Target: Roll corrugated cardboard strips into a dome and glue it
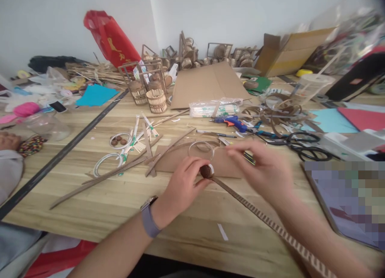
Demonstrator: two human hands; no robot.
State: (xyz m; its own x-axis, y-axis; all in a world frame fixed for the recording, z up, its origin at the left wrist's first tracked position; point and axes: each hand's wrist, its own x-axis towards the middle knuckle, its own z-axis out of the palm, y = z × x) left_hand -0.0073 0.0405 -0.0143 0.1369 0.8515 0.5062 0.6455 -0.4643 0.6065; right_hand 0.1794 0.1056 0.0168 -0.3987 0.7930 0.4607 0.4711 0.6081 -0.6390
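My left hand (188, 185), with a watch on its wrist, pinches a small dark brown roll (206, 171) between thumb and fingers. A small white tab shows at the roll's right side. From the roll a long brown strip with pale dashes (255, 210) runs down to the lower right, passing under my right forearm. My right hand (264, 169) is raised to the right of the roll, blurred, its thumb and fingertips pressed together; whatever they may hold cannot be made out. Behind the roll, a thin ring (192, 153) stands over a brown cardboard piece (168, 159).
Brown strips (120, 167), white tape rings (105, 164) and small sticks lie to the left. Beyond are a blue glue gun (230, 121), black scissors (303, 137) and small slatted baskets (156, 100). A tablet (313, 197) lies right. Another person's hand (9, 141) rests far left.
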